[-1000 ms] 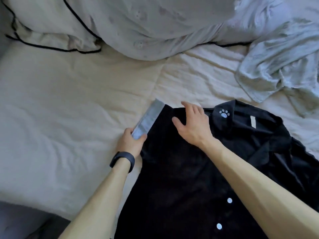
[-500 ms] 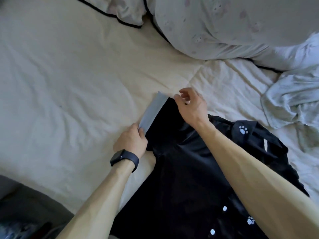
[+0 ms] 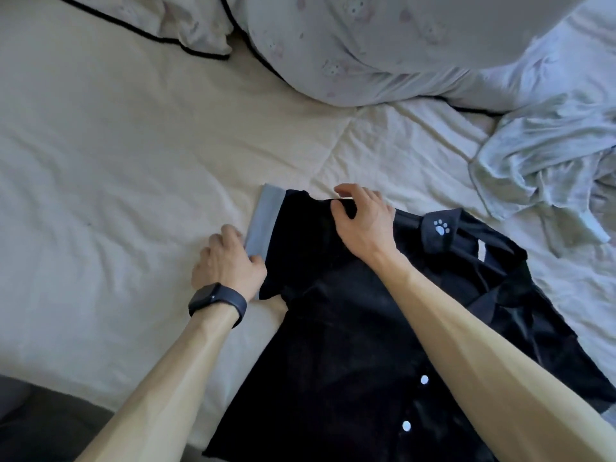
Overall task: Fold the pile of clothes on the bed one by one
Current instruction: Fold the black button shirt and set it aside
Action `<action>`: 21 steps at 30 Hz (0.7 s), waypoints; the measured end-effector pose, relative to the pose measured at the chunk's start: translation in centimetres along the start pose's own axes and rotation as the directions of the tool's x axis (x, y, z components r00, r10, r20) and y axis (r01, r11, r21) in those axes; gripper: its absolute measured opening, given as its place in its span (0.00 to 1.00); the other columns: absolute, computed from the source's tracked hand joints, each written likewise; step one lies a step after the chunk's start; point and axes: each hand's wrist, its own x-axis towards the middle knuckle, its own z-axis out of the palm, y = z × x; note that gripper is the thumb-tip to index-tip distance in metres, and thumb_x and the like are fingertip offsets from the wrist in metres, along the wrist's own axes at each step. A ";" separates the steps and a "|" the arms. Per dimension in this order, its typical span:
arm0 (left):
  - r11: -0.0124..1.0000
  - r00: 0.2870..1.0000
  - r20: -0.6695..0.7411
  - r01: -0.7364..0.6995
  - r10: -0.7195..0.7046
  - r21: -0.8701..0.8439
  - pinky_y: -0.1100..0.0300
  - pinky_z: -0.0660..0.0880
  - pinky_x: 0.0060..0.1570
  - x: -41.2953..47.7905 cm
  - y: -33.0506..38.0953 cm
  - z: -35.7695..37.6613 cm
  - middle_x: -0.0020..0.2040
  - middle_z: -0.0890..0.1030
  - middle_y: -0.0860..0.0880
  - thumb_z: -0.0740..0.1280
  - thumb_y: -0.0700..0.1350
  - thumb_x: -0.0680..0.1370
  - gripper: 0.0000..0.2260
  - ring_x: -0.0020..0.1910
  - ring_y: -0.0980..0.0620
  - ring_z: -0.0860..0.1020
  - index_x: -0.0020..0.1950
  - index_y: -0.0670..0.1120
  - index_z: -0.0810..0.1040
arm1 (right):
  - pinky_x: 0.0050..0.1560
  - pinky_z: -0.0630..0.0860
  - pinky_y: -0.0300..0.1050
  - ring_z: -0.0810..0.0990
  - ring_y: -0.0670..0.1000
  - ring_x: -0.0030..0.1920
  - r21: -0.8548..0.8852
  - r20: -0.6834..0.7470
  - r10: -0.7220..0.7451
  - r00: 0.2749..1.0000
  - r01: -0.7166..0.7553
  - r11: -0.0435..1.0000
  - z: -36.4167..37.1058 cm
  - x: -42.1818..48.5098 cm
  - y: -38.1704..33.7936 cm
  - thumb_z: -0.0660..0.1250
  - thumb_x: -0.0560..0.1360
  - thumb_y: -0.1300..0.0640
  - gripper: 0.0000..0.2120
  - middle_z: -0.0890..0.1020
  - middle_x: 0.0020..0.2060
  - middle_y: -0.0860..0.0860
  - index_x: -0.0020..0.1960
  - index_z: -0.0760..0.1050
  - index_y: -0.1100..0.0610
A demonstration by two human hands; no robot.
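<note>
A black button-up shirt [image 3: 333,345] with white buttons and a paw print on its collar lies spread on the cream bed sheet [image 3: 116,161]. Its left sleeve ends in a grey cuff [image 3: 266,216]. My left hand [image 3: 230,261], with a dark watch on its wrist, pinches the near end of that cuff between thumb and fingers. My right hand [image 3: 363,221] grips the upper edge of the sleeve near the shoulder, thumb under the fold and fingers curled above it.
A crumpled pale garment [image 3: 546,155] lies at the right. Two pillows with black piping [image 3: 350,45] lie along the top. The bed's near edge and dark floor [image 3: 43,425] show at the lower left.
My right hand has slid right along the sleeve's upper edge toward the shoulder. My left hand has shifted lower on the cuff. The sleeve lies flatter and wider.
</note>
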 end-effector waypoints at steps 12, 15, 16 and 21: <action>0.972 0.977 -0.140 -0.183 0.163 -0.147 0.50 0.72 0.45 7.6 3.4 1.2 0.61 0.76 0.42 0.62 0.51 0.82 0.15 0.55 0.37 0.77 0.65 0.44 0.69 | 0.67 0.67 0.58 0.67 0.60 0.72 -0.320 -0.108 0.083 0.991 -0.114 0.941 -2.0 -2.2 9.1 0.64 0.81 0.49 0.24 0.71 0.73 0.54 0.75 0.68 0.54; 0.932 0.953 -0.229 -0.254 0.196 -0.259 0.46 0.77 0.50 5.3 0.5 2.7 0.59 0.76 0.42 0.65 0.55 0.79 0.21 0.54 0.40 0.78 0.67 0.46 0.68 | 0.70 0.66 0.54 0.67 0.57 0.73 -0.166 -0.256 0.078 0.964 -0.123 0.978 0.0 -8.4 8.0 0.67 0.79 0.50 0.26 0.69 0.74 0.54 0.75 0.69 0.56; 0.935 0.947 -0.254 -0.259 0.197 -0.241 0.46 0.76 0.51 3.6 -0.7 3.5 0.58 0.76 0.41 0.65 0.55 0.79 0.22 0.54 0.39 0.77 0.68 0.46 0.68 | 0.71 0.66 0.54 0.67 0.57 0.73 -0.111 -0.285 0.114 0.952 -0.151 0.982 0.8 -11.8 7.9 0.68 0.78 0.51 0.27 0.69 0.75 0.55 0.74 0.69 0.57; 0.947 0.929 -0.295 -0.279 0.224 -0.158 0.45 0.71 0.47 -8.9 -6.6 7.8 0.46 0.78 0.42 0.61 0.58 0.78 0.21 0.45 0.38 0.76 0.55 0.40 0.76 | 0.68 0.68 0.62 0.66 0.61 0.73 0.043 -0.216 0.509 0.833 -0.513 0.857 3.4 -31.5 9.7 0.67 0.75 0.47 0.29 0.65 0.76 0.58 0.73 0.70 0.56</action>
